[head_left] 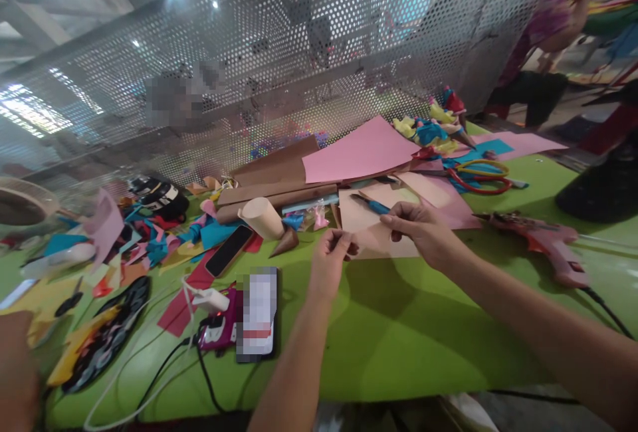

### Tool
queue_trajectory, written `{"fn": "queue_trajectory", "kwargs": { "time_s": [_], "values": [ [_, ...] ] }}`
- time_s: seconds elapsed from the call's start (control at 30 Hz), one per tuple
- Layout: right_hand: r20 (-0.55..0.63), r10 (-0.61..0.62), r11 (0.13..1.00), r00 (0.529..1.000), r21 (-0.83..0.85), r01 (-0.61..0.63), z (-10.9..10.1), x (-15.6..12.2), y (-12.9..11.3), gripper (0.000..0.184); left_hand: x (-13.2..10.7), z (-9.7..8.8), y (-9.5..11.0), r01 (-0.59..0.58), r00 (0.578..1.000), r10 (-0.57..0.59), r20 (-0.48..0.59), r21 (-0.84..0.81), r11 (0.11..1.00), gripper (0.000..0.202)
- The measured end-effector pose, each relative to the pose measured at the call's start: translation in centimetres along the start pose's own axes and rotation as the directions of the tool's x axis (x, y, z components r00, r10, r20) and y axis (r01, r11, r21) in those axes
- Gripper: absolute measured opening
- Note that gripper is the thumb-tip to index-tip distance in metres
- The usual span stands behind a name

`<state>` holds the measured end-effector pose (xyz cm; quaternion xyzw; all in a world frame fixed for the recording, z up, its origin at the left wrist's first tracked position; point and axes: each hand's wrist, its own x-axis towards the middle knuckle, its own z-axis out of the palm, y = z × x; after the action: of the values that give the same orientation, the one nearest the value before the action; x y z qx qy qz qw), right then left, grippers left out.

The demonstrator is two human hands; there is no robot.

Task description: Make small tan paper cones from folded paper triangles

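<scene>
My left hand (335, 258) is closed in a pinch above the green table, its fingertips over the left part of a beige paper sheet (376, 240). What it pinches is too small to make out. To the right, my right hand (421, 227) is also pinched, thumb against forefinger. A slim blue tool with a dark tip (373, 205) points left from beside its fingertips; I cannot tell whether it is held or lies behind them. Another pale sheet (351, 211) is under the tool. A cream paper cone or roll (262, 218) and a brown paper cone (286, 243) are left of my hands.
A pink glue gun (553, 246) lies right, near scissors with red and yellow handles (482, 176). Pink paper (363, 149) lies behind. On the left are phones (229, 250), a purple power strip (219, 332), cables and paper scraps (159, 239). A perforated metal screen (279, 66) stands behind.
</scene>
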<state>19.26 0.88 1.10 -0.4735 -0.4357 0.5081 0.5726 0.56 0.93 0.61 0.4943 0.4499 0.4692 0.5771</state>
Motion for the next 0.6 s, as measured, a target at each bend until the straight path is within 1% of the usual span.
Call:
{"fn": "queue_trajectory", "kwargs": {
  "time_s": [0.1, 0.17, 0.27, 0.4, 0.47, 0.53, 0.57, 0.6],
  "values": [
    [-0.005, 0.006, 1.0, 1.0, 0.01, -0.006, 0.3, -0.2, 0.1, 0.051, -0.2, 0.5, -0.2, 0.032, 0.997, -0.03, 0.072, -0.033, 0.999, 0.045],
    [0.014, 0.015, 1.0, 1.0, 0.001, -0.015, 0.4, -0.3, 0.1, 0.051, -0.2, 0.9, -0.3, 0.055, 0.994, -0.049, 0.099, -0.066, 0.996, 0.047],
    [0.024, 0.02, 1.0, 1.0, -0.009, -0.02, 0.7, -0.4, 0.3, 0.051, 0.0, 1.1, -0.3, 0.062, 0.994, -0.051, 0.094, -0.114, 0.992, 0.046],
    [0.021, 0.026, 0.998, 0.999, -0.056, -0.025, 0.6, -0.1, 1.0, 0.05, 0.3, 0.5, -0.1, 0.071, 0.995, -0.064, 0.077, -0.096, 0.993, 0.04],
    [0.017, 0.019, 0.991, 1.0, -0.134, -0.017, 0.2, 0.2, 1.3, 0.048, 0.6, -0.3, 0.1, 0.059, 0.998, -0.058, 0.021, -0.072, 0.996, 0.034],
    [0.015, -0.03, 0.956, 0.999, -0.292, 0.033, -0.4, 0.4, 1.4, 0.043, 1.0, -1.5, 0.4, 0.004, 0.996, -0.006, -0.086, -0.019, 1.0, 0.028],
    [0.041, -0.068, 0.91, 0.997, -0.407, 0.079, -0.7, 0.5, 1.4, 0.038, 1.2, -2.2, 0.6, -0.03, 0.989, 0.034, -0.146, 0.034, 0.999, 0.028],
    [0.092, -0.103, 0.834, 0.99, -0.534, 0.136, -0.9, 0.5, 1.3, 0.033, 1.4, -3.0, 0.8, -0.048, 0.977, 0.07, -0.199, 0.115, 0.992, 0.031]
  ]
}}
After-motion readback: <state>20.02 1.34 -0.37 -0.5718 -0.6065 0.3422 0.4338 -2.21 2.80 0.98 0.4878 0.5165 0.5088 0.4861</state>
